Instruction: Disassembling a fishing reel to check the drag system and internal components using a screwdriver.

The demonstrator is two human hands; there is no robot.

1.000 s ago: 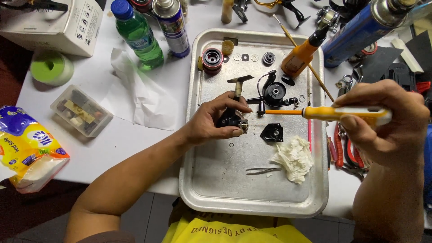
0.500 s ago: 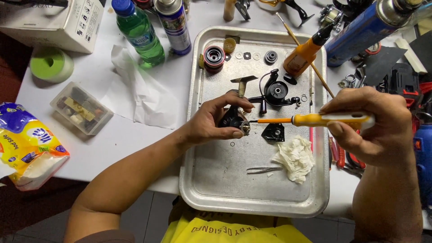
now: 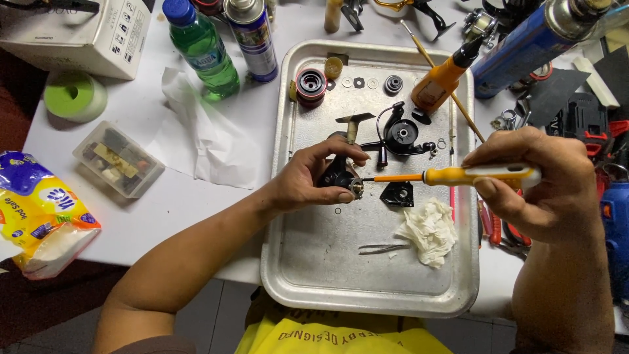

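White table, yellow packet perhaps tissues

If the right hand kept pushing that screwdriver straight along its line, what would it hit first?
The right hand aims the screwdriver leftward; its tip already looks to be at the small black part gripped by the left hand. That part comes first, then the left fingers, though depth is unclear.

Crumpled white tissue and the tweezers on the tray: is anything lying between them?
No. In the head view the tweezers point at the crumpled white tissue, their tips nearly reaching it, with only bare metal tray between.
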